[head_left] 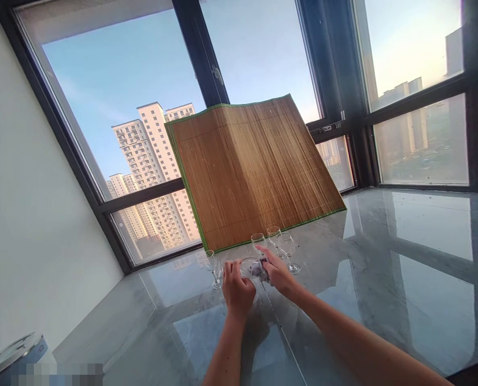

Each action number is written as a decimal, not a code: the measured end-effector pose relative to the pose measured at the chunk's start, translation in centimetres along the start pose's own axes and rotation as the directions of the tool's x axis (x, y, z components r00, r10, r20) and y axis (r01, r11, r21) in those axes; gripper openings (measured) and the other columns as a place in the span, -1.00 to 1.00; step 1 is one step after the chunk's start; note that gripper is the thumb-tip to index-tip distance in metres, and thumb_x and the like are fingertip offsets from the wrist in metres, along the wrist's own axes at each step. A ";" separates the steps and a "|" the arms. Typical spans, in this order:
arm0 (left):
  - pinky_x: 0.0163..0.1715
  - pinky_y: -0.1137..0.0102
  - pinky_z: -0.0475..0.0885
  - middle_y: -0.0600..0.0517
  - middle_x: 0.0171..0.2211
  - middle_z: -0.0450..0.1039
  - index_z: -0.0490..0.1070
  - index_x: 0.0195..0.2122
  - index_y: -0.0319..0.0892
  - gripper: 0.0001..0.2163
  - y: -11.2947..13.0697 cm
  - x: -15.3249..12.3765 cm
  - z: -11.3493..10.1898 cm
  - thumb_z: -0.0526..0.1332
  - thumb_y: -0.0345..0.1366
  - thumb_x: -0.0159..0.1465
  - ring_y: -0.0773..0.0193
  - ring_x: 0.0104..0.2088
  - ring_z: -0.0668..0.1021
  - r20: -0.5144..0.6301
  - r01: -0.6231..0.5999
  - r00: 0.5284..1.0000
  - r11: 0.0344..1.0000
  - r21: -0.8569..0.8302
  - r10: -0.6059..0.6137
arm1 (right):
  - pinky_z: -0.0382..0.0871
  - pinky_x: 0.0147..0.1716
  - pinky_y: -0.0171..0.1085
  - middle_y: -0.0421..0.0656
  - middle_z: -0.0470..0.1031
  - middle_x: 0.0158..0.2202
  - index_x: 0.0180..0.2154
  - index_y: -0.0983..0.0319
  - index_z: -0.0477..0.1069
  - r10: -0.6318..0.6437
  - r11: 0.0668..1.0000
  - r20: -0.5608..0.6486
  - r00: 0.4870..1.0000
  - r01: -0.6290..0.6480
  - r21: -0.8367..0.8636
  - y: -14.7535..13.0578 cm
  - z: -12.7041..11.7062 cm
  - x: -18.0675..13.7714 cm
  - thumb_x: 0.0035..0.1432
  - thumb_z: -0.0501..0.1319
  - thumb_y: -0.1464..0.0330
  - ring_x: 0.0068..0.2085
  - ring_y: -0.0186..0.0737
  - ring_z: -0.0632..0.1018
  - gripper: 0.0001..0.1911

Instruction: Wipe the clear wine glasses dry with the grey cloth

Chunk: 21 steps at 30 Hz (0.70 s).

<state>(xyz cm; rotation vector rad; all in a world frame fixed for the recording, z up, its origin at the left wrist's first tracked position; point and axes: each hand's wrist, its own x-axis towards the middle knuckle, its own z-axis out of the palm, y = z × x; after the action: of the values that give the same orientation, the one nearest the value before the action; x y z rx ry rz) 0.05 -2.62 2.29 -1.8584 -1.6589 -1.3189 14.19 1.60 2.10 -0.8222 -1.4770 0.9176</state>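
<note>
My left hand [239, 289] is closed around a clear wine glass [247, 261], whose rim shows between my hands; its lower part is hidden by my fingers. In my right hand [277, 273] is a crumpled greyish-white cloth [258, 269], bunched against the glass. One stemmed glass [210, 261] stands upright just left of my left hand. Beyond my right hand are three more stemmed glasses: one [258, 240] partly behind the fingers, another [273, 234] at the back, and a third [286, 244] with its foot on the glossy grey stone surface [327, 332].
A folded brown bamboo mat [255, 171] with green edging leans against the dark window frame [200, 51] behind the glasses. At the lower left sits a blue container with a metallic lid [23, 346]. A white wall [41, 177] borders the left side.
</note>
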 end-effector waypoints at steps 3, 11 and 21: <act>-0.10 0.29 0.34 -0.07 -0.20 0.33 0.34 -0.12 -0.17 -0.55 -0.1 0.0 -0.2 0.02 -0.65 -0.03 0.10 -0.10 0.43 -0.050 0.011 0.999 1.000 0.012 -0.010 | 0.36 -0.12 -0.20 -0.13 0.53 -0.16 0.15 0.20 0.33 0.034 0.996 0.076 0.997 -0.041 0.082 -0.4 0.0 -0.1 0.02 0.02 0.38 -0.18 -0.19 0.51 -0.39; -0.11 0.30 0.32 -0.06 -0.23 0.31 0.34 -0.16 -0.15 -0.52 -0.5 0.0 -0.1 0.02 -0.68 -0.09 0.09 -0.13 0.42 -0.063 -0.024 0.998 0.997 -0.076 0.019 | 0.40 -0.16 -0.18 -0.11 0.58 -0.21 0.28 0.17 0.11 0.019 0.989 0.218 0.976 -0.050 0.138 -0.2 0.3 -0.4 0.10 0.12 0.30 -0.23 -0.20 0.54 -0.31; -0.30 0.37 0.27 -0.03 -0.22 0.34 0.32 -0.16 -0.12 -0.65 0.1 -0.4 0.0 0.09 -0.60 0.07 0.15 -0.24 0.46 0.089 0.080 0.993 0.994 -0.081 -0.073 | 0.39 -0.08 -0.20 -0.11 0.52 -0.08 0.14 0.21 0.33 0.107 0.951 0.378 0.920 -0.205 0.230 -3.0 -1.1 -1.5 0.02 0.08 0.38 -0.11 -0.19 0.53 -0.41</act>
<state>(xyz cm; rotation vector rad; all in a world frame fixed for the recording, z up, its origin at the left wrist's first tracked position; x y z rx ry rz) 0.17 -2.86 2.04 -1.9423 -1.7590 -1.3777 15.44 -1.01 4.18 -0.5989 -1.5684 1.4169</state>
